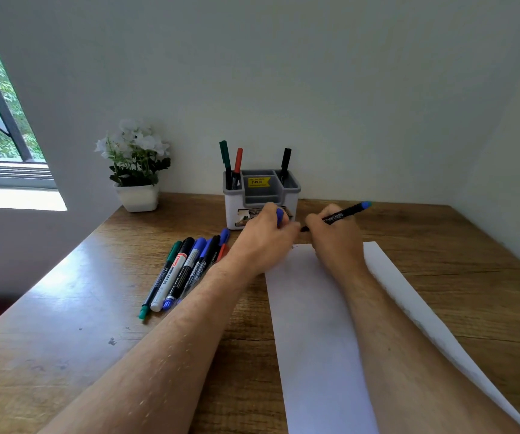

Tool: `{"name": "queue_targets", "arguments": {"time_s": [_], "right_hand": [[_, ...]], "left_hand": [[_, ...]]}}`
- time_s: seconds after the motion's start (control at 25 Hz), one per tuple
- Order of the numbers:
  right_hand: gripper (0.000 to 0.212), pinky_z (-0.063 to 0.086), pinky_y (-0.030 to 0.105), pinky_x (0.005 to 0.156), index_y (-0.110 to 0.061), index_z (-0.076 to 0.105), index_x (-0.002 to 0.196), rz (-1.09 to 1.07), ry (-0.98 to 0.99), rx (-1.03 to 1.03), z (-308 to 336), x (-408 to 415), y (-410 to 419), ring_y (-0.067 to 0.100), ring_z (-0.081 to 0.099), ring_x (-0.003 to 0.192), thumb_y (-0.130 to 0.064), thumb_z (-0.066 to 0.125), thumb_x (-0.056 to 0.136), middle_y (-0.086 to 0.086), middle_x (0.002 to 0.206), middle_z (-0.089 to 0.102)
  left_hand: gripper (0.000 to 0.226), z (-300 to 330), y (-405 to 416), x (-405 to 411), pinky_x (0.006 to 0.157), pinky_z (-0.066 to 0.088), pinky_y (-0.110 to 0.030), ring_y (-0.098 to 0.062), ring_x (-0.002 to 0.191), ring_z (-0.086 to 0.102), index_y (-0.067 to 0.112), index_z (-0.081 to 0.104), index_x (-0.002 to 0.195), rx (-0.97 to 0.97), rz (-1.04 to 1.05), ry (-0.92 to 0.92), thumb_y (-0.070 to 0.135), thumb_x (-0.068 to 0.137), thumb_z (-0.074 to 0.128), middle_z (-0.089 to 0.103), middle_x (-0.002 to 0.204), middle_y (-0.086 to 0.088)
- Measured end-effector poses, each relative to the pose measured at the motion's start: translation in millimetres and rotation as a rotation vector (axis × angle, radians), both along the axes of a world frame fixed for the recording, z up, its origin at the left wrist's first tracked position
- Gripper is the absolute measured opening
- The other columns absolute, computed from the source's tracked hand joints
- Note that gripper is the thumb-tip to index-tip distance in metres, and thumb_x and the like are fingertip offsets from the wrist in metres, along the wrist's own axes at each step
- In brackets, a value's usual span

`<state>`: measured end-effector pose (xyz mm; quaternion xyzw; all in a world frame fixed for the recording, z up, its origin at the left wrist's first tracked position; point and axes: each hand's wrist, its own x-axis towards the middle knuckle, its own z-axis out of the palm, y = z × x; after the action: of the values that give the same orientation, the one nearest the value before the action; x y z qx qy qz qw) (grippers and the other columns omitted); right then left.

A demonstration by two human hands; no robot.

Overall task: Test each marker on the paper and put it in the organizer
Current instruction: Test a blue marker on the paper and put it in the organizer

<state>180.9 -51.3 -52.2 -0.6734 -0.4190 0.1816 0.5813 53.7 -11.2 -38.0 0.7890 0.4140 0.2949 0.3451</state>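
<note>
Head view: right hand [335,238] grips blue marker [337,217]; left hand [266,234] pinches its cap [280,214]
Risk: paper [315,324], unpinned below the grip, may slide; tip could mark table [64,339]

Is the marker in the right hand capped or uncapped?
Uncapped, apparently: the right hand holds the black marker without a cap, while the left hand holds a blue cap. Its tip is hidden.

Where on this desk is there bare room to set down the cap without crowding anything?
Bare wood lies right of the paper, out to the wall, and on the near left corner of the desk before the loose markers. It is crowded between those markers, the organizer and the left hand.
</note>
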Motion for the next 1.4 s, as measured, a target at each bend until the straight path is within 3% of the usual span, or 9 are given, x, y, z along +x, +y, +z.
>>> {"name": "queue_targets", "arguments": {"time_s": [0.08,0.2,0.36,0.48,0.64,0.84,0.96,1.2,1.4], "right_hand": [[0.013,0.041,0.025,0.043,-0.01,0.058,0.079,0.028,0.209,0.096,4,0,0,0.014,0.053,0.049,-0.011,0.06,0.092,0.007,0.062,0.063],[0.014,0.049,0.026,0.044,-0.007,0.062,0.084,0.144,0.454,0.18,9,0,-2,0.018,0.064,0.052,-0.011,0.056,0.097,0.014,0.072,0.072],[0.015,0.056,0.026,0.049,-0.003,0.065,0.094,0.206,0.678,0.208,11,0,-2,0.021,0.072,0.061,-0.014,0.055,0.098,0.015,0.078,0.075],[0.015,0.061,0.032,0.059,-0.004,0.064,0.098,0.158,0.612,0.132,7,-3,1,0.026,0.075,0.071,-0.017,0.056,0.099,0.017,0.087,0.076],[0.013,0.062,0.041,0.072,-0.012,0.064,0.09,0.053,0.544,0.016,2,-7,6,0.026,0.075,0.079,-0.022,0.06,0.098,0.013,0.089,0.077],[0.014,0.062,0.037,0.068,-0.014,0.064,0.09,-0.007,0.52,0.028,0,-7,7,0.022,0.075,0.073,-0.024,0.06,0.098,0.008,0.085,0.077],[0.016,0.063,0.035,0.067,-0.015,0.064,0.087,-0.042,0.488,0.025,1,-6,5,0.021,0.074,0.071,-0.025,0.059,0.098,0.005,0.081,0.076],[0.014,0.062,0.032,0.061,-0.012,0.066,0.093,-0.045,0.495,0.027,1,-7,5,0.02,0.074,0.068,-0.025,0.06,0.098,0.006,0.082,0.076],[0.011,0.059,0.032,0.058,-0.014,0.066,0.092,-0.008,0.543,0.106,4,-5,2,0.02,0.074,0.067,-0.021,0.06,0.097,0.006,0.079,0.077]], "left_hand": [[0.019,1,1,-1,0.074,0.045,-0.039,-0.02,0.082,0.05,0.016,0.056,0.093,-0.089,-0.005,-0.202,0.027,0.101,0.042,0.059,0.095,-0.009],[0.032,3,2,-4,0.071,0.048,-0.029,-0.013,0.078,0.055,0.019,0.065,0.084,-0.086,0.026,-0.356,0.032,0.098,0.04,0.06,0.09,-0.003],[0.031,7,5,-9,0.062,0.042,-0.025,-0.007,0.063,0.049,0.019,0.056,0.081,-0.124,0.091,-0.477,0.022,0.106,0.038,0.054,0.072,0.007],[0.029,6,13,-14,0.064,0.042,-0.024,-0.007,0.068,0.053,0.022,0.059,0.085,-0.197,0.097,-0.195,0.022,0.106,0.039,0.059,0.083,0.006],[0.021,0,13,-13,0.079,0.046,-0.023,-0.01,0.098,0.056,0.027,0.062,0.095,0.0,0.158,0.142,0.009,0.096,0.052,0.057,0.111,0.004],[0.054,-4,16,-15,0.101,0.046,-0.036,-0.023,0.12,0.046,0.037,0.053,0.137,0.298,0.087,0.538,0.009,0.091,0.059,0.047,0.128,-0.002],[0.05,-6,21,-18,0.106,0.041,-0.039,-0.024,0.125,0.04,0.043,0.054,0.137,0.37,0.017,0.656,0.013,0.096,0.055,0.045,0.131,-0.002],[0.027,-3,25,-16,0.097,0.045,-0.032,-0.017,0.113,0.051,0.03,0.067,0.122,0.436,0.018,0.61,0.022,0.097,0.059,0.058,0.122,0.0],[0.02,1,17,-10,0.072,0.046,-0.025,-0.009,0.083,0.057,0.022,0.06,0.117,0.15,0.176,0.153,0.019,0.098,0.056,0.061,0.102,0.003]]}}
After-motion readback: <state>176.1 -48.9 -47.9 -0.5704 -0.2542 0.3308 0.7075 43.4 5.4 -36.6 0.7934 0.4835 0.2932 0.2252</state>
